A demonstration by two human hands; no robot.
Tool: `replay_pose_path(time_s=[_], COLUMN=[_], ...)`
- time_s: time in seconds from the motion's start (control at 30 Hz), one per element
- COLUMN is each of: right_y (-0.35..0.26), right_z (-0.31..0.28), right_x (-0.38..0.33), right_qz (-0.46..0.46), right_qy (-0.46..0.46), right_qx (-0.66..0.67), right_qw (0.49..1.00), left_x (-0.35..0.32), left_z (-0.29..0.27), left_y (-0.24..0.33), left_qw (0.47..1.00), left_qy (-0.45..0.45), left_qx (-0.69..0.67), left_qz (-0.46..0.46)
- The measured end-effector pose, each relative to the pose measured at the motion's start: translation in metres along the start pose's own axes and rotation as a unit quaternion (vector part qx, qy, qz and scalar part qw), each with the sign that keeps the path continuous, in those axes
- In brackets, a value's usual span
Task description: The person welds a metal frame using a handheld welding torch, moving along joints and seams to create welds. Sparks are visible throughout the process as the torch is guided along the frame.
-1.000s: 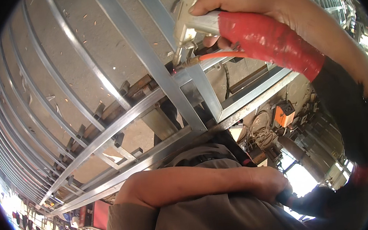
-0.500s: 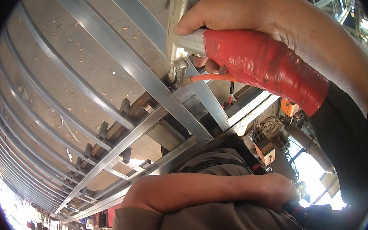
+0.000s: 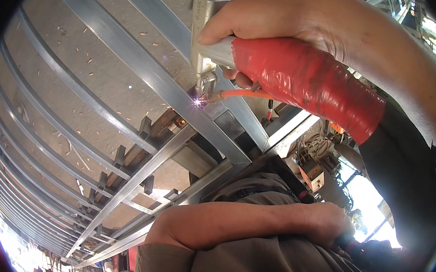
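My right hand (image 3: pixel 254 20) is closed around a welding gun (image 3: pixel 209 42) with a silver metal head, its thumb along the body. Red tape (image 3: pixel 312 79) wraps the grip, and a black sleeve (image 3: pixel 405 170) follows behind. An orange tube (image 3: pixel 248 94) leads to the nozzle. A bright purple-white spark (image 3: pixel 197 102) glows where the tip meets the edge of a flat metal bar (image 3: pixel 140 59). Across my body my left hand (image 3: pixel 329 225) is closed beside a dark, thick object (image 3: pixel 363 253). My fingers' inner side is hidden there.
A metal frame of parallel bars (image 3: pixel 82 91) stretches left over a floor (image 3: pixel 113 30) strewn with small bits. Cross rails (image 3: pixel 135 204) and short dark blocks (image 3: pixel 119 155) sit below the bars. Coiled cables (image 3: pixel 316 145) and a box (image 3: pixel 314 176) lie to the right.
A bright spark has appeared at the gun's tip. My right hand and the gun have shifted slightly left in the picture. My left hand stays in nearly the same place.
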State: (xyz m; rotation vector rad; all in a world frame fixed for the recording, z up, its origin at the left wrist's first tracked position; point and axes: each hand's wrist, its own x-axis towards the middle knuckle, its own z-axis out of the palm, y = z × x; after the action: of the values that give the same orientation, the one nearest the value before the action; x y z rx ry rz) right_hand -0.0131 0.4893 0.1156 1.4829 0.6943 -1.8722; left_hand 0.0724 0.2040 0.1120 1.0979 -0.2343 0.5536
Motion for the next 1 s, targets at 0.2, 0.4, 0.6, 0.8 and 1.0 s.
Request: replay_pose_path(time_s=[0.2,0.4,0.6,0.8,1.0], right_y=[-0.006,-0.004,-0.001,0.002,0.007], right_z=[0.010,0.011,0.016,0.019,0.024], right_x=[0.000,0.002,0.006,0.006,0.004], right_qz=[0.028,0.015,0.002,-0.006,-0.014], right_qy=[0.025,0.015,0.014,0.019,0.023], right_qx=[0.026,-0.008,-0.035,-0.051,-0.063], right_qw=[0.999,1.000,0.999,0.998,0.998], left_x=[0.005,0.003,-0.009,-0.008,-0.008], left_z=[0.015,0.014,-0.004,-0.007,-0.010], left_y=[-0.014,-0.008,0.007,0.014,0.019], left_qw=[0.997,0.998,1.000,1.000,0.999], left_qy=[0.036,0.035,0.012,-0.001,-0.032], left_qx=[-0.019,-0.007,0.003,0.008,0.014], left_qz=[0.072,0.054,0.016,0.018,-0.017])
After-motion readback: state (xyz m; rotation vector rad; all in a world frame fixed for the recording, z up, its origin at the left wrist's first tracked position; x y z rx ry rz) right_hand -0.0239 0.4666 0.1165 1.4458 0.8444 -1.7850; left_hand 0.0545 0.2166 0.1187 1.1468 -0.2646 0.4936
